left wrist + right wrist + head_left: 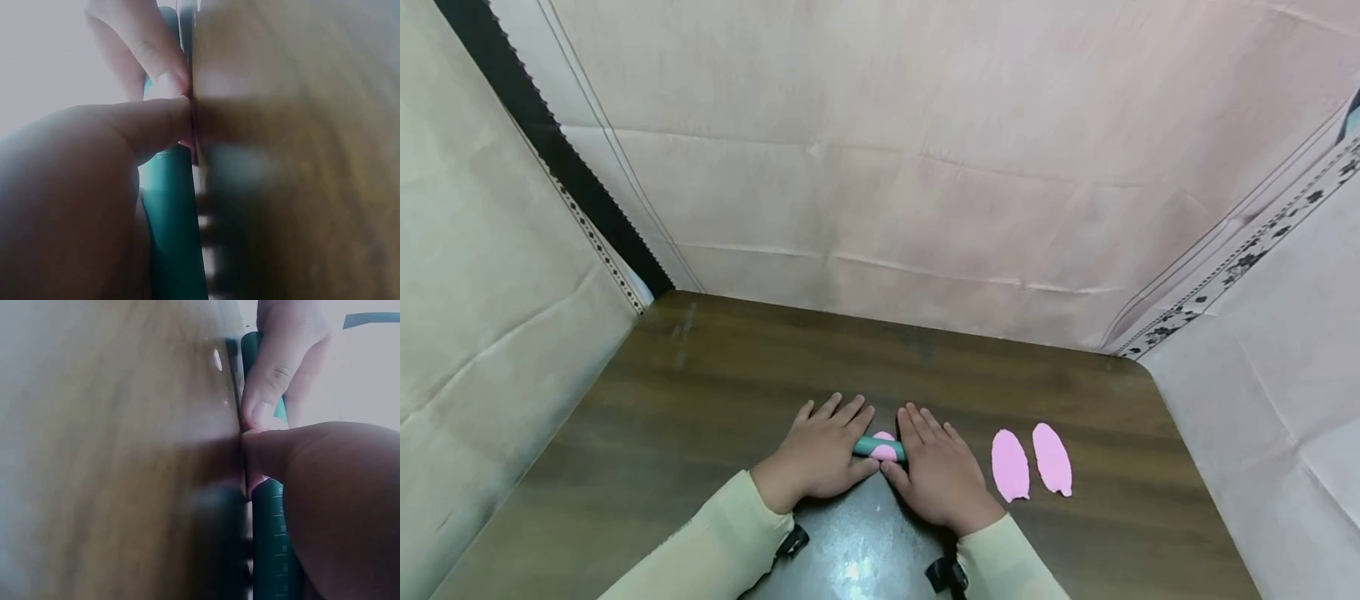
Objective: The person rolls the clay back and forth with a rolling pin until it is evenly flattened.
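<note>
A green rolling pin with scale marks along one side lies crosswise on the table under both hands. Pink, dough-like material shows on either side of its middle, between the hands. My left hand lies over the pin's left part, fingers extended forward and thumb pointing inward. Over the right part rests my right hand, its fingers likewise stretched out. Low in both wrist views, the thumbs meet near the pink material. Both palms hide the ends of the rolling pin from above.
Two flat, oblong pink pieces lie side by side on the brown table, right of my right hand. Pale cloth hangs behind the table's far edge and along both sides. A bright glare spot shows between the forearms.
</note>
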A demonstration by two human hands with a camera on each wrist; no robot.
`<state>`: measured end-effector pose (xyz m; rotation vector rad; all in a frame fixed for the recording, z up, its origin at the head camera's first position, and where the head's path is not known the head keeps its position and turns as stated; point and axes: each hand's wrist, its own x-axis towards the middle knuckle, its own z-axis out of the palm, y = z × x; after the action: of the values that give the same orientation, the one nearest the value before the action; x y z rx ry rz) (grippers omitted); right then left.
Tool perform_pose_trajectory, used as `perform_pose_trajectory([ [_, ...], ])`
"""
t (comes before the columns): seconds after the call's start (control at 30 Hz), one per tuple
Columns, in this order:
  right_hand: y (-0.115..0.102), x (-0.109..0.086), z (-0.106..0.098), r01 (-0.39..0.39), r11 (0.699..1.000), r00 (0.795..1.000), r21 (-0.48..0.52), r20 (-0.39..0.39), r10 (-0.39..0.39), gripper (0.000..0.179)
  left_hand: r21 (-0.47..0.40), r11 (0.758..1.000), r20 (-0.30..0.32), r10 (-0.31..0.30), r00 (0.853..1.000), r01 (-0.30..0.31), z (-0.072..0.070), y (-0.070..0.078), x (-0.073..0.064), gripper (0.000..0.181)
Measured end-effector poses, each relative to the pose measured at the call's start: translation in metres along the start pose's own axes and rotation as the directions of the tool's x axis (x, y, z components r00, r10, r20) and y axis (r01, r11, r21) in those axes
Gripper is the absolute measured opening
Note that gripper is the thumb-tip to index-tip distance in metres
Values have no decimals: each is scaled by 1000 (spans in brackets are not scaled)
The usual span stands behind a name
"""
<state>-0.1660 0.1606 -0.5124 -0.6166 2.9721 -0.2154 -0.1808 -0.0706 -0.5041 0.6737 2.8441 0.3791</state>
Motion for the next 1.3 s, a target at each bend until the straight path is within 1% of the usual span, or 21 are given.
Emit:
perform_pose_trajectory([
  [0.1,2,2,-4,-2,1000,1000,7,-5,2,83,4,1000,-8,-1,1000,1,-2,0,4,83],
  [0.17,2,3,-5,0,1000,1000,14,2,0,83,3,1000,-2,-3,1000,3,-3,0,4,84],
  [0.3,2,2,-3,1,1000,1000,17,16,-1,84,-2,1000,10,-4,1000,4,-3,1,2,85],
  [0.57,0,-4,0,-7,1000,1000,12,13,6,87,-21,1000,12,10,1000,-10,-5,2,-2,87],
  [0.73,-4,-11,-1,19,1000,1000,13,-5,-19,89,-21,1000,26,18,1000,-17,-4,4,-11,89],
  [0.97,-9,-30,0,57,998,998,18,-29,-57,96,-60,997,29,42,999,-41,0,6,-28,94],
  [1.03,-11,-34,0,60,998,998,28,-34,-59,97,-79,996,25,38,999,-36,2,7,-31,90],
  [1.2,-13,-42,2,62,997,997,36,-41,-60,97,-126,992,1,-6,1000,6,3,14,-35,79],
  [1.3,-15,-47,3,70,997,997,31,-46,-68,97,-119,993,-9,-12,1000,11,5,17,-40,77],
])
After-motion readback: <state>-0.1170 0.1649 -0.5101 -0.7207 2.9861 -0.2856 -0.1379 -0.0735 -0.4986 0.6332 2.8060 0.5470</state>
